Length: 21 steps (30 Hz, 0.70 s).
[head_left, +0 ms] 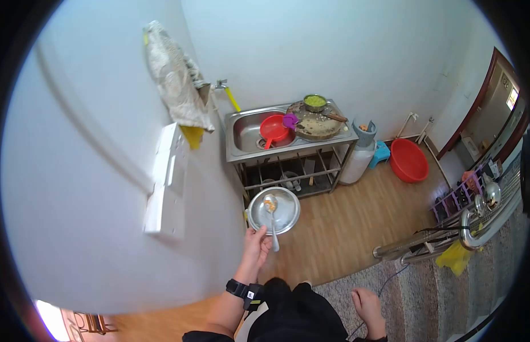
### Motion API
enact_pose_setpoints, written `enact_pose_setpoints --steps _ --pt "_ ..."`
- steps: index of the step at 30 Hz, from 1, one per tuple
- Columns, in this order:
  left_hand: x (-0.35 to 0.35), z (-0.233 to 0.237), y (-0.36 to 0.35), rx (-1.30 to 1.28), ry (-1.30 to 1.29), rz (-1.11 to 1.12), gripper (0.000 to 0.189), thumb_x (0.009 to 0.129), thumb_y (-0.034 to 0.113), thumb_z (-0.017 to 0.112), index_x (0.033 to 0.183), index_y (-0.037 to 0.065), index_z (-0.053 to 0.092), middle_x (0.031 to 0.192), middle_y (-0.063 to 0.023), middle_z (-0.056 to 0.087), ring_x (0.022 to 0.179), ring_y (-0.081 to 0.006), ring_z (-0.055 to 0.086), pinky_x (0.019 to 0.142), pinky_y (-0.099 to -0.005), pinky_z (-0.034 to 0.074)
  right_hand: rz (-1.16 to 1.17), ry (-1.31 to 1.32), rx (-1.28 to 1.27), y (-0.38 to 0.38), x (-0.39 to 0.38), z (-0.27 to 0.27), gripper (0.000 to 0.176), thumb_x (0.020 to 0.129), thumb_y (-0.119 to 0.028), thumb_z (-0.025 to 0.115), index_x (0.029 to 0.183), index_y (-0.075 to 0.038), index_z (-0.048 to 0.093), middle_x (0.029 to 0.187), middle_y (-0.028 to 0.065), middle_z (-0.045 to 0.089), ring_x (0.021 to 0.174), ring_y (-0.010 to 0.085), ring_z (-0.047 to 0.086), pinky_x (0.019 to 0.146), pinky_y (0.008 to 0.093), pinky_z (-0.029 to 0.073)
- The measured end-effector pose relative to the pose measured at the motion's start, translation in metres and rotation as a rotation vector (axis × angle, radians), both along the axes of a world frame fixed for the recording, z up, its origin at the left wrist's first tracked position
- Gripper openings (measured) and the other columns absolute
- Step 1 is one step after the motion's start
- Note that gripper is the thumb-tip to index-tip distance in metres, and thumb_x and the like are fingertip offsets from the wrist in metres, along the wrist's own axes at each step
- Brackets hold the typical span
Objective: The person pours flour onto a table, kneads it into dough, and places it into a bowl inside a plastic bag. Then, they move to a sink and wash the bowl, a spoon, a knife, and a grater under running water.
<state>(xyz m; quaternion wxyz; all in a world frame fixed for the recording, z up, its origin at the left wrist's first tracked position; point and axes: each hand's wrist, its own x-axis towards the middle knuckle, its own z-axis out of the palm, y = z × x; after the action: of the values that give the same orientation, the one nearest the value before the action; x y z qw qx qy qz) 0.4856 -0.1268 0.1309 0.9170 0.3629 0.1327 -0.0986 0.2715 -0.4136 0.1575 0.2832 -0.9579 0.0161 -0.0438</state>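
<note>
Bowl [287, 213] and spoon [274, 231] are out in front of the body, by the left hand [256, 249]. That hand is closed on the near edge of the bowl, thumb and fingers pinched together. The spoon lies in the bowl with orange bits on its tip, and its handle sticks out over the edge beside the fingers. The right hand [368, 306] is low down, well apart from the bowl, and softly curled; its inside is hidden, so I cannot tell if it holds anything. Past the bowl is a shiny metal tabletop [292, 149] with a sink [246, 137] in it. A red pan [274, 128] sits in the sink. Next to it, a round board [316, 131] carries a pot [314, 109] of green food and a brown handle [335, 116]. A yellow hose [233, 100] hangs from the tap [221, 84]. To the right, a blue stool [380, 154] and a red tub [410, 162] stand on the wood floor [333, 228]. The walls are pale, and grey stairs [410, 302] are near the right hand.
</note>
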Motion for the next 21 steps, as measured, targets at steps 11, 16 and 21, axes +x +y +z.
enact_pose_setpoints --steps 11,16,21 --pt "0.207 -0.065 0.026 -0.077 0.052 0.307 0.027 0.080 0.005 0.053 0.097 -0.002 0.034 0.091 -0.0174 0.053 0.079 -0.0281 0.059 0.069 -0.0365 0.053 0.068 0.000 -0.006 -0.033 0.241 -0.019 0.014 0.079 -0.015 0.052 0.084 -0.003 0.056 0.079 0.0144 0.058 0.076 0.0310 0.056 0.065 0.0378 0.045" --pt "0.345 -0.135 0.048 -0.028 0.038 0.200 0.024 0.081 0.006 0.052 0.097 -0.005 0.038 0.089 -0.0170 0.053 0.079 -0.0280 0.059 0.070 -0.0360 0.052 0.222 0.074 -0.055 -0.011 0.386 -0.092 0.017 0.078 -0.015 0.054 0.089 -0.001 0.056 0.076 0.0174 0.058 0.073 0.0345 0.056 0.062 0.0368 0.046" --pt "0.466 -0.178 0.054 0.163 0.295 0.118 0.020 0.084 0.005 0.045 0.099 -0.008 0.042 0.092 -0.0191 0.054 0.076 -0.0282 0.059 0.065 -0.0358 0.053 0.377 0.070 0.161 0.010 0.499 -0.065 0.018 0.079 -0.018 0.053 0.087 -0.003 0.056 0.081 0.0160 0.058 0.076 0.0322 0.055 0.065 0.0396 0.045"
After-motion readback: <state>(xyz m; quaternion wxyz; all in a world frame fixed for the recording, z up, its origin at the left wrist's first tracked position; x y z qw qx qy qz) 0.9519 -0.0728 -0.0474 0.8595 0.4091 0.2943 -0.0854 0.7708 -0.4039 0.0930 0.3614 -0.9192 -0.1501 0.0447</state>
